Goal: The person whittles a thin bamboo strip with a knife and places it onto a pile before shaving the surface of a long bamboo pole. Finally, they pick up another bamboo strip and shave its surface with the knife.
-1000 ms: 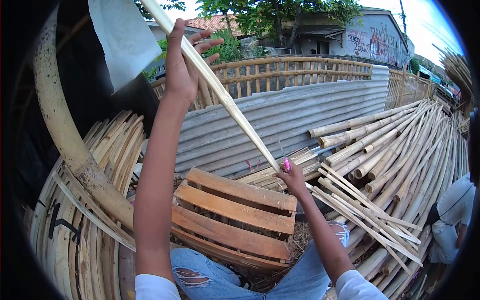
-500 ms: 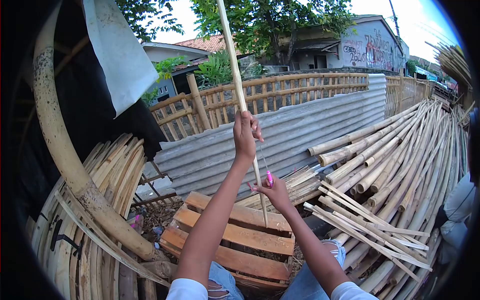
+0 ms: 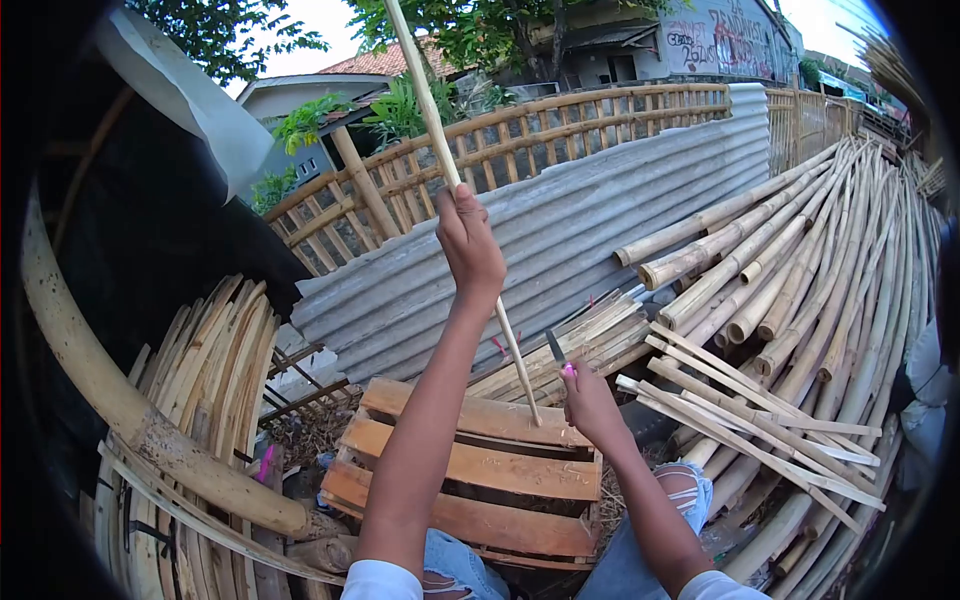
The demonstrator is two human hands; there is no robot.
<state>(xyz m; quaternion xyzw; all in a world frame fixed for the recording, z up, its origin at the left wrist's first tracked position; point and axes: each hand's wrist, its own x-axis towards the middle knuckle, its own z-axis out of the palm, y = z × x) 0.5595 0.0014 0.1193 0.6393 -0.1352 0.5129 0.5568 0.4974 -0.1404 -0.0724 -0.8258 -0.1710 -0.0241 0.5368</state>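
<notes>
My left hand (image 3: 470, 243) is wrapped round a long, thin bamboo stick (image 3: 424, 100), which leans with its top to the upper left. Its lower end rests on the slatted wooden crate (image 3: 520, 474) in front of my knees. To the right of the stick, my right hand (image 3: 592, 402) grips a knife (image 3: 556, 347) by its pink handle, most of which my fingers hide. The blade points up and to the left, apart from the stick. Small shavings lie on the crate's slats.
Bamboo poles (image 3: 800, 260) are piled along the right, with split strips (image 3: 760, 430) across them. More split bamboo (image 3: 205, 370) stands at the left behind a thick bent pole (image 3: 190, 465). A corrugated sheet (image 3: 540, 230) and a bamboo fence (image 3: 560, 130) run across the back.
My right hand with the knife has moved right and down, away from the stick. My left hand, still round the stick, appears further left. The whole view has tilted down somewhat.
</notes>
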